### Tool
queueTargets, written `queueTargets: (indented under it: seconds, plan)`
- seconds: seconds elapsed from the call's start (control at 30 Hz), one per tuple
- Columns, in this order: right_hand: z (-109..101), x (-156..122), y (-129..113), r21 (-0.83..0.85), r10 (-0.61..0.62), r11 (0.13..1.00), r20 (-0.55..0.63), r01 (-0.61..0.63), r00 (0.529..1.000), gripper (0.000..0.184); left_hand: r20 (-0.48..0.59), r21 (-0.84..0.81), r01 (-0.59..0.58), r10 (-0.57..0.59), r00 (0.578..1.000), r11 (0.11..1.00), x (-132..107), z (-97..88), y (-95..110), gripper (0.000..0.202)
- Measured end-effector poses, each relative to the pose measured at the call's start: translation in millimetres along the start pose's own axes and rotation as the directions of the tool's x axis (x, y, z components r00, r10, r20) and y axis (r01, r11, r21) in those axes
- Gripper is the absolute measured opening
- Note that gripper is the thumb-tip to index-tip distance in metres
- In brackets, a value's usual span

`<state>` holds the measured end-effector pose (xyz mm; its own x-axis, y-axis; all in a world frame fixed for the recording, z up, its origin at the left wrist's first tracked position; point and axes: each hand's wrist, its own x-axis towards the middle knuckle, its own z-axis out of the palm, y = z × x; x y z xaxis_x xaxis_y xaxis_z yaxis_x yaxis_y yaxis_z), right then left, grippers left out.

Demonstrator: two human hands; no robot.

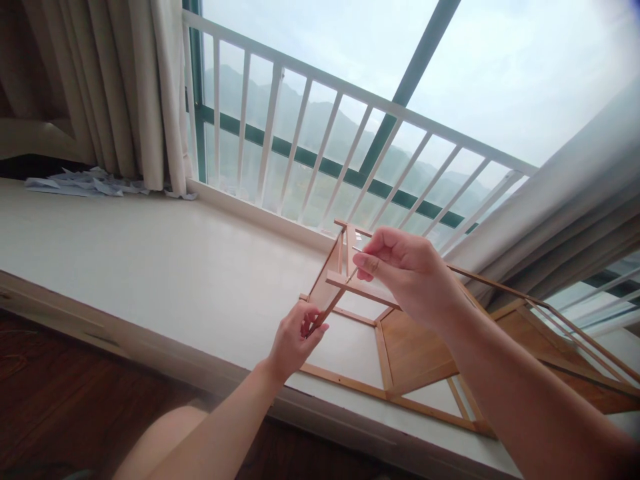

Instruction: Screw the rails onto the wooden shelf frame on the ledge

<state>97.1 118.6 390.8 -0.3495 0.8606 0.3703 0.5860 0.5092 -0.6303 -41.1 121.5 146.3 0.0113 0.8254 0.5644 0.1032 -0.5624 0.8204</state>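
A wooden shelf frame (pixel 382 353) lies on its side along the white window ledge, with slim bars and flat panels. My right hand (pixel 403 267) is closed in a pinch on a thin metal hex key (pixel 353 274). The key's lower end meets the frame near the corner where two bars join. Lower and to the left, my left hand (pixel 296 335) grips a narrow wooden bar (pixel 331 304) of the same frame between thumb and fingers. My right hand and forearm hide part of the frame behind them.
White railing bars (pixel 305 143) stand before the window behind the ledge (pixel 165 267). Crumpled pale sheets (pixel 85 181) lie at the far left below a beige curtain (pixel 150 93). Another curtain (pixel 540 200) hangs at right. Dark wooden floor (pixel 55 393) runs below the ledge's front edge.
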Motion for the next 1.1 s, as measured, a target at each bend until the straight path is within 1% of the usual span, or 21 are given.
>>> queueTargets:
  seconds: [0.07, 0.17, 0.3, 0.37, 0.53, 0.67, 0.73, 0.83, 0.97, 1.1]
  plan:
    - [-1, 1, -2, -0.019, 0.015, 1.000, 0.013, -0.015, 1.000, 0.021, 0.005, 0.001, 0.000, 0.000, 1.000, 1.000, 0, -0.1, 0, 0.016]
    - [-4, 4, -2, 0.032, 0.026, 0.999, 0.059, -0.028, 0.998, 0.020, 0.007, 0.007, -0.001, 0.001, 1.000, 1.000, 0, -0.6, 0, 0.016]
    - [-10, 9, 5, 0.107, 0.003, 0.994, 0.149, -0.019, 0.989, 0.014, 0.001, 0.014, 0.000, 0.000, 1.000, 1.000, 0, -1.2, 2, 0.016]
    - [-13, 11, 8, 0.085, -0.012, 0.996, 0.164, -0.002, 0.986, 0.011, 0.000, 0.012, 0.002, -0.002, 1.000, 1.000, 0, -1.4, 3, 0.015]
    - [-21, 14, 4, -0.093, -0.074, 0.991, 0.204, 0.095, 0.976, 0.020, -0.003, 0.007, 0.011, -0.011, 1.000, 1.000, 1, -1.5, 6, 0.015]
    - [-26, 18, -4, -0.169, -0.184, 0.956, 0.289, 0.240, 0.939, 0.025, -0.002, 0.001, 0.020, -0.020, 1.000, 1.000, 1, -1.0, 5, 0.015]
    - [-28, 21, -4, -0.174, -0.211, 0.945, 0.319, 0.276, 0.924, 0.025, -0.007, -0.002, 0.025, -0.025, 1.000, 1.000, 0, -0.7, 4, 0.015]
    - [-31, 24, 0, -0.173, -0.190, 0.951, 0.320, 0.255, 0.928, 0.024, -0.011, 0.000, 0.024, -0.024, 1.000, 1.000, 0, -0.6, 4, 0.015]
    - [-34, 23, 2, -0.186, -0.154, 0.961, 0.255, 0.204, 0.955, 0.024, -0.005, 0.006, 0.012, -0.012, 1.000, 1.000, 1, -0.9, 6, 0.015]
    - [-33, 23, -1, -0.222, -0.118, 0.958, 0.276, 0.183, 0.954, 0.025, -0.008, 0.015, 0.015, -0.015, 1.000, 1.000, 1, -1.0, 6, 0.016]
